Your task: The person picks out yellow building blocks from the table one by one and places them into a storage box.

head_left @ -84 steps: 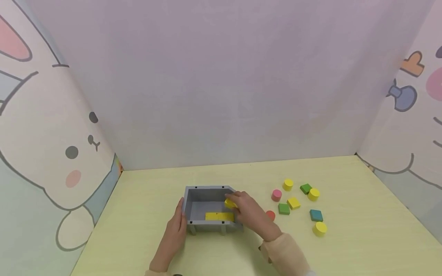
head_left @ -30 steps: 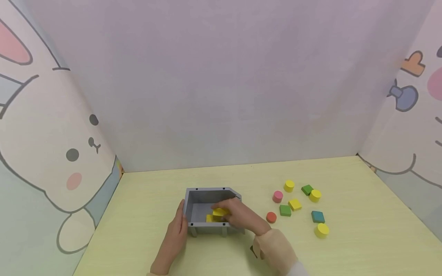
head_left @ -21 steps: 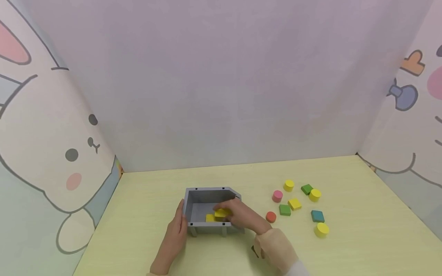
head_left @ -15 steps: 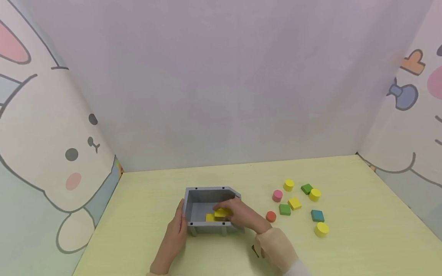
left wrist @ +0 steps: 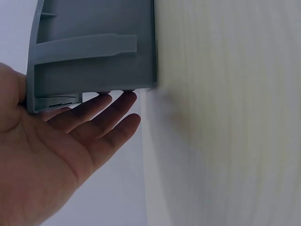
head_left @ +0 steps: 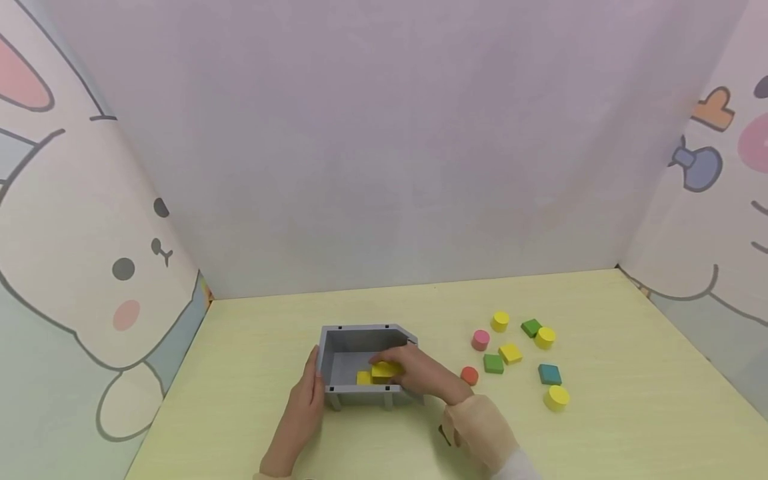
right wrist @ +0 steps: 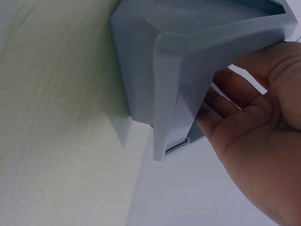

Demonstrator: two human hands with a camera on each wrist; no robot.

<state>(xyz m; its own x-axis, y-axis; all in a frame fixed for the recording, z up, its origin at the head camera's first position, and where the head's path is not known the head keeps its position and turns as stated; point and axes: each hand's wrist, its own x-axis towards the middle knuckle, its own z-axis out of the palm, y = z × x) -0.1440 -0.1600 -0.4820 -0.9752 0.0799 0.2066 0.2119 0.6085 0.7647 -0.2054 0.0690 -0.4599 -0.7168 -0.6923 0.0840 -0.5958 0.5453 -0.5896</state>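
A grey plastic storage bin (head_left: pixel 360 398) stands on the table, its low front facing right. My left hand (head_left: pixel 305 401) rests against its left end, the fingers fairly straight along the wall; in the left wrist view those fingers (left wrist: pixel 108 134) touch the bin's end. My right hand (head_left: pixel 417 369) reaches into the bin and pinches a yellow block (head_left: pixel 384 371) between thumb and fingers. Under and beside that block shows the end of a flat yellow piece (head_left: pixel 363 379) on the bin floor. In the right wrist view the bin wall (right wrist: pixel 167 94) hides the fingertips and the block.
To the right of the bin lie a red disc (head_left: pixel 469 375), a pink cylinder (head_left: pixel 480 340), several yellow cylinders (head_left: pixel 557 398), a yellow square block (head_left: pixel 510 353), two green blocks (head_left: pixel 494 363) and a teal block (head_left: pixel 549 374). A pale curtain (head_left: pixel 408 167) hangs behind the table.
My right hand has carried the yellow block down and left from the bin's right side to over the flat yellow piece, then stayed nearly still. The left hand has kept its place.
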